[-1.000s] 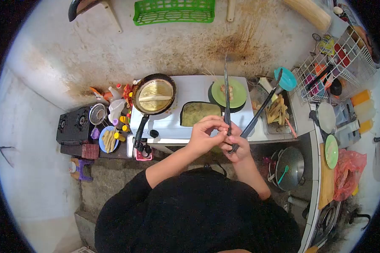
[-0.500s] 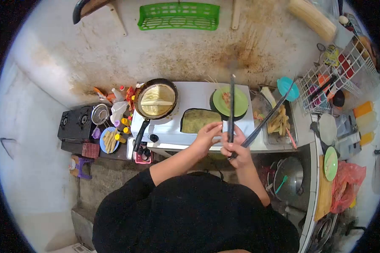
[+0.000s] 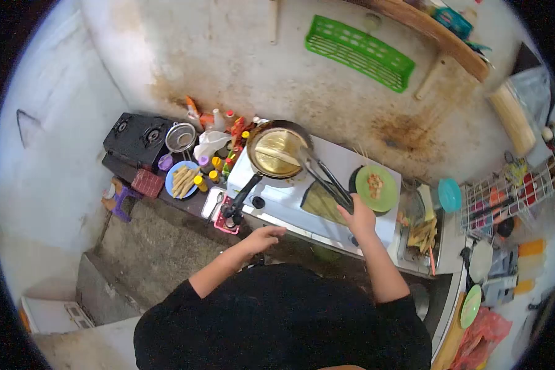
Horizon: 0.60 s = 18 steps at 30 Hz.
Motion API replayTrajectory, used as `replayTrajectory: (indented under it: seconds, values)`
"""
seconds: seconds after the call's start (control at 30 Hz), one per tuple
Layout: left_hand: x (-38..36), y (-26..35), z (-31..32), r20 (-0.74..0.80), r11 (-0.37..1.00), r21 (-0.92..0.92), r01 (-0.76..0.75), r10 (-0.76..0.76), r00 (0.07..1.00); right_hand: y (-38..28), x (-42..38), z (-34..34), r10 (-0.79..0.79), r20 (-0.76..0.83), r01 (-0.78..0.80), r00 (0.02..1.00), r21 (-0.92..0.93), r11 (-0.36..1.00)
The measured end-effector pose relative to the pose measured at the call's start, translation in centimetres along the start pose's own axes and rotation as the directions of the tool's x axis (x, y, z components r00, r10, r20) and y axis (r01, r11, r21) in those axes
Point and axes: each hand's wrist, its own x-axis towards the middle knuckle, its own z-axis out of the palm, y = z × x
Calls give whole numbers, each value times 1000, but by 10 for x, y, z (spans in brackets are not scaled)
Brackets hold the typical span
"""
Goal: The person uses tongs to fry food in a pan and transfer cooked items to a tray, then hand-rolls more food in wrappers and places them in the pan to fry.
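Observation:
My right hand (image 3: 359, 217) grips dark tongs (image 3: 332, 182), whose tips reach the right side of the frying pan (image 3: 308, 137). In the pan's golden oil lies a long pale roll (image 3: 276, 154). My left hand (image 3: 264, 239) holds nothing, its fingers stretched out in front of the stove, below and right of the pan's black handle (image 3: 245, 191). Under the tongs is a dark green folded cloth (image 3: 324, 203). Right of my right hand stands a green plate (image 3: 388, 196) with a small heap of orange-pink food (image 3: 374, 183).
A blue plate of pale rolls (image 3: 182, 180) stands at the left among yellow-capped bottles (image 3: 214, 176). Beyond it sit a strainer (image 3: 180, 137) and a black two-burner stove (image 3: 137, 137). On the right are a metal tray with yellowish scraps (image 3: 422, 237), a turquoise bowl (image 3: 449, 195) and a dish rack (image 3: 505, 197).
The view has swung to the left. The tongs have gone from upright by both hands to leaning toward the pan in my right hand. My left hand has moved away leftward.

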Motion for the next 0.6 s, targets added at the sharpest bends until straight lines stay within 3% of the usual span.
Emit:
replayTrajectory:
  seconds: [0.1,0.13,0.23,0.33,0.43,0.6]
  values:
    - [-27,-9,-29,-72,996,-67,-63,58,996,-31,32,20,-123,95,149,988,-342,928]
    - [-41,2,-37,-117,1000,11,-8,9,993,-37,40,28,-215,69,224,974,-406,886]
    - [-57,-18,-64,-227,995,-18,-101,95,969,-60,56,49,-260,90,265,961,-550,792]
    - [-73,-20,-86,-293,996,-89,-17,-10,956,-73,66,72,-315,63,278,947,-650,707]
    - [-73,-44,-110,-318,993,-43,-107,88,944,-82,73,84,-348,39,267,937,-722,638]
    - [-76,-54,-137,-327,992,-61,-109,84,941,-90,79,100,-493,-63,250,868,-801,544]
